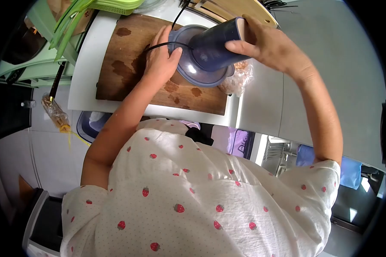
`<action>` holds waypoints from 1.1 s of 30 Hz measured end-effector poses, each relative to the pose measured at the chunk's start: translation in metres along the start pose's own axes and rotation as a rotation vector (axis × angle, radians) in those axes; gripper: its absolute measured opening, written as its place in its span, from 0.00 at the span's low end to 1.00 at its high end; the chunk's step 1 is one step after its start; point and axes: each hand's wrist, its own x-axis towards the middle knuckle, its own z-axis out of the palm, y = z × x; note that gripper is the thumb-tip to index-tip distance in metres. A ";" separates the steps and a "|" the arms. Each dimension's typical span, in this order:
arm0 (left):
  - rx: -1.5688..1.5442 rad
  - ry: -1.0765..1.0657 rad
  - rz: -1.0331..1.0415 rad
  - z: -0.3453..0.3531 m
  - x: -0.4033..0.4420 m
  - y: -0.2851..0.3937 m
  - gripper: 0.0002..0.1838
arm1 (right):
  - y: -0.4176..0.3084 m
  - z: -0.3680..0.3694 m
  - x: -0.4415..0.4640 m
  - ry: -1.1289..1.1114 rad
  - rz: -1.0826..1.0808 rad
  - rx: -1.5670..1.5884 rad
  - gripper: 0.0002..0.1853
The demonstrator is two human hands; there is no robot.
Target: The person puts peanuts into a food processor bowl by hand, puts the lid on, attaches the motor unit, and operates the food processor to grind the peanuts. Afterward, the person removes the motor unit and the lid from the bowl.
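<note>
A dark blue electric food chopper (pixel 214 46) stands on a wet-stained wooden cutting board (pixel 120 55). Its wide base has a bluish, see-through lid (pixel 200 78), and the motor unit on top has a black power cord (pixel 174 43). My right hand (pixel 272 45) is closed round the top end of the motor unit, with the thumb along its near side. At the left rim of the base, my left hand (pixel 162 58) holds the side, fingers stretched along the rim and thumb near the lid. The cord passes across my left fingers. What the chopper contains cannot be made out.
Against the chopper's right side lies a clear plastic bag (pixel 240 81) with brownish contents. Green onions (pixel 70 25) and a green basket (pixel 116 6) are at the back left. Another wooden board (pixel 240 10) lies behind. A grey counter (pixel 330 51) extends right.
</note>
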 end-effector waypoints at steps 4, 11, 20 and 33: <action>0.069 -0.040 0.039 -0.002 0.002 -0.005 0.33 | 0.023 0.004 -0.009 0.275 -0.471 -0.041 0.54; 0.029 -0.049 -0.067 -0.004 0.001 0.006 0.35 | 0.013 -0.013 -0.002 -0.105 -0.056 0.355 0.40; 0.049 -0.100 -0.089 -0.008 0.002 0.005 0.36 | 0.039 -0.002 0.006 0.258 -0.610 -0.110 0.48; 0.106 -0.109 -0.065 -0.010 0.003 0.002 0.36 | 0.007 -0.018 -0.013 0.195 -0.473 0.165 0.37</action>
